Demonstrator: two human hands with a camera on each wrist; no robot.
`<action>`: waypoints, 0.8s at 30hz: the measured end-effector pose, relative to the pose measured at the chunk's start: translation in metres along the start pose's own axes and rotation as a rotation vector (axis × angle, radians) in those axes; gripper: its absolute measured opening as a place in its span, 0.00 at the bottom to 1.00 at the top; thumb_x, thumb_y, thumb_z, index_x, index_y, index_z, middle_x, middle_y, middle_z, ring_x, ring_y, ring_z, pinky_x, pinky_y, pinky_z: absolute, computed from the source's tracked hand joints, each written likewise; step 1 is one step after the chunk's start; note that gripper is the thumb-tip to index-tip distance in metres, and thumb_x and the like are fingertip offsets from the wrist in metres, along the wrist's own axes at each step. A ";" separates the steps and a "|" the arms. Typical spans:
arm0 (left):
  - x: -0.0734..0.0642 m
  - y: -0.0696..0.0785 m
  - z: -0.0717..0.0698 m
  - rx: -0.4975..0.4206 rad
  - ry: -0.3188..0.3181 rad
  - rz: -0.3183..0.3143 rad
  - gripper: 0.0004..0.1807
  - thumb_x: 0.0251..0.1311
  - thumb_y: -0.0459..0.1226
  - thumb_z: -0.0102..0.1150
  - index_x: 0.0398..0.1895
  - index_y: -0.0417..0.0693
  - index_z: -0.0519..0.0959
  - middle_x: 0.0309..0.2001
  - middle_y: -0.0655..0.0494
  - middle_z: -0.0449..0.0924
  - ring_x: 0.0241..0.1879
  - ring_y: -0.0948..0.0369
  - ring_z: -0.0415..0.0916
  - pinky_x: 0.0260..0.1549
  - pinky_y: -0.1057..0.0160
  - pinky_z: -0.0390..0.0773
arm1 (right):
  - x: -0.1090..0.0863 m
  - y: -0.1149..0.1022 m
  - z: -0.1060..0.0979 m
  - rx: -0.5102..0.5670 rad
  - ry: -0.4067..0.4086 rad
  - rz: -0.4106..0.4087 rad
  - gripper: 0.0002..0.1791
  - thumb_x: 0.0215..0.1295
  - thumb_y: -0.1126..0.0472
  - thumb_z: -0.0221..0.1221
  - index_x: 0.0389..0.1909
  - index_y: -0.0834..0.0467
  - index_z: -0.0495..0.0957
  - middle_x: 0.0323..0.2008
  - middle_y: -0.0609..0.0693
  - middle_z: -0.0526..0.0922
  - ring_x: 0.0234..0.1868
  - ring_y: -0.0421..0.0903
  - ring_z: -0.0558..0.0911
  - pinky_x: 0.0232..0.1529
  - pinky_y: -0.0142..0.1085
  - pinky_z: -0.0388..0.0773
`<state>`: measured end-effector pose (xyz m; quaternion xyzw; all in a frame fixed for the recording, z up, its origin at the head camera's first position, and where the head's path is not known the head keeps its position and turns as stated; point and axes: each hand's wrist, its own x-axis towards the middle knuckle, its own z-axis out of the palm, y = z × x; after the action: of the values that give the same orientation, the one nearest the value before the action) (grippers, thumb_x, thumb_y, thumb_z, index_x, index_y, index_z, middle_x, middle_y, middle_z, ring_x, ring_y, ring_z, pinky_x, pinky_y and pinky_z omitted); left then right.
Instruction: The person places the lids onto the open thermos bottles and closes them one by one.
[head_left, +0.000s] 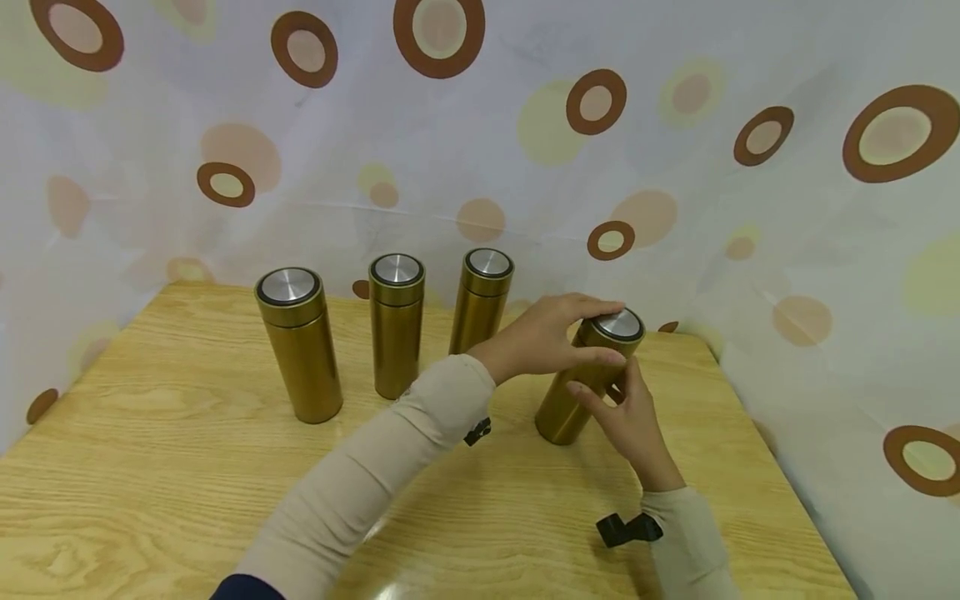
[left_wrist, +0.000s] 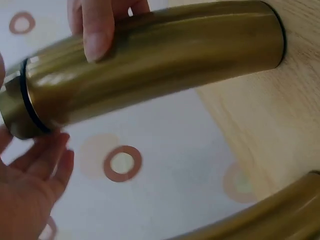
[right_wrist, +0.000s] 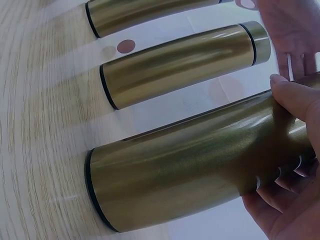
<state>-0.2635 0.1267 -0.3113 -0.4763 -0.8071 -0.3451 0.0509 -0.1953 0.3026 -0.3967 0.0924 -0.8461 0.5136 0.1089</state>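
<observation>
A gold thermos (head_left: pixel 562 408) with a silver-topped lid (head_left: pixel 618 323) stands tilted in the head view at the right of the table. My left hand (head_left: pixel 551 335) reaches across to its top, thumb on the near side and fingers on the far side of the lid. Lower down, my right hand (head_left: pixel 633 425) grips the body, its thumb in front. In the right wrist view its fingers (right_wrist: pixel 280 197) curl under the thermos. The left wrist view has my left fingers (left_wrist: pixel 45 160) right at the lid's seam.
Three matching thermoses stand to the left: a far-left one (head_left: pixel 303 358), a middle one (head_left: pixel 396 342) and one (head_left: pixel 480 308) partly behind my left forearm. They stand on a wood-grain table (head_left: pixel 150 467). A patterned cloth (head_left: pixel 480 150) with circles hangs behind it and along its sides.
</observation>
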 end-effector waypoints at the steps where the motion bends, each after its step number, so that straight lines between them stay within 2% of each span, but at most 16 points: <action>1: -0.001 0.004 0.001 0.061 0.019 -0.006 0.37 0.58 0.56 0.61 0.69 0.52 0.67 0.65 0.54 0.69 0.63 0.61 0.67 0.59 0.66 0.68 | 0.000 0.000 0.000 -0.005 -0.003 -0.006 0.40 0.66 0.58 0.60 0.72 0.57 0.49 0.69 0.57 0.59 0.68 0.60 0.61 0.65 0.61 0.57; 5: -0.002 0.025 0.008 0.350 0.119 -0.046 0.37 0.58 0.64 0.54 0.63 0.49 0.72 0.57 0.52 0.73 0.53 0.59 0.72 0.52 0.64 0.73 | 0.001 0.002 -0.001 -0.029 0.003 -0.036 0.34 0.66 0.62 0.59 0.68 0.61 0.54 0.64 0.60 0.63 0.65 0.61 0.65 0.64 0.60 0.59; 8: 0.000 0.037 0.016 0.569 0.207 -0.086 0.34 0.59 0.67 0.48 0.49 0.47 0.77 0.42 0.54 0.76 0.39 0.61 0.73 0.39 0.66 0.75 | 0.001 0.002 -0.001 -0.034 0.019 -0.048 0.32 0.66 0.65 0.59 0.66 0.63 0.56 0.60 0.62 0.66 0.63 0.61 0.67 0.63 0.59 0.61; 11: 0.002 0.041 0.024 0.703 0.297 -0.117 0.31 0.60 0.67 0.46 0.36 0.48 0.74 0.29 0.57 0.71 0.27 0.62 0.67 0.27 0.69 0.70 | 0.001 0.002 -0.002 -0.028 0.030 -0.045 0.35 0.65 0.67 0.59 0.69 0.62 0.54 0.62 0.61 0.65 0.64 0.60 0.66 0.63 0.58 0.62; 15: 0.005 0.039 0.032 0.704 0.402 -0.112 0.29 0.58 0.66 0.51 0.30 0.49 0.69 0.24 0.58 0.66 0.22 0.63 0.61 0.23 0.69 0.63 | 0.001 0.001 -0.003 -0.018 0.035 -0.033 0.35 0.65 0.66 0.60 0.69 0.61 0.54 0.63 0.60 0.64 0.63 0.57 0.66 0.63 0.57 0.62; 18: 0.005 0.037 0.033 0.675 0.423 -0.095 0.29 0.57 0.66 0.54 0.30 0.48 0.69 0.24 0.58 0.65 0.22 0.63 0.61 0.24 0.69 0.63 | 0.002 0.001 -0.003 -0.020 0.035 -0.037 0.34 0.65 0.66 0.59 0.68 0.63 0.54 0.61 0.60 0.66 0.61 0.55 0.67 0.63 0.57 0.62; 21: 0.004 0.035 0.028 0.616 0.379 -0.085 0.29 0.57 0.65 0.54 0.31 0.48 0.70 0.25 0.58 0.66 0.24 0.63 0.62 0.26 0.69 0.64 | 0.002 0.002 -0.002 -0.027 0.034 -0.046 0.33 0.65 0.66 0.59 0.67 0.62 0.55 0.60 0.60 0.66 0.60 0.55 0.68 0.63 0.57 0.63; 24: 0.002 0.033 0.021 0.477 0.289 -0.093 0.27 0.57 0.63 0.57 0.33 0.48 0.71 0.29 0.58 0.68 0.28 0.63 0.64 0.29 0.70 0.65 | 0.001 0.003 -0.001 -0.024 0.024 -0.055 0.34 0.66 0.64 0.59 0.67 0.62 0.54 0.62 0.59 0.65 0.62 0.56 0.68 0.63 0.58 0.62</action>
<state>-0.2326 0.1507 -0.3094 -0.3592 -0.8708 -0.2118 0.2604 -0.1969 0.3049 -0.3983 0.1082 -0.8480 0.5012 0.1340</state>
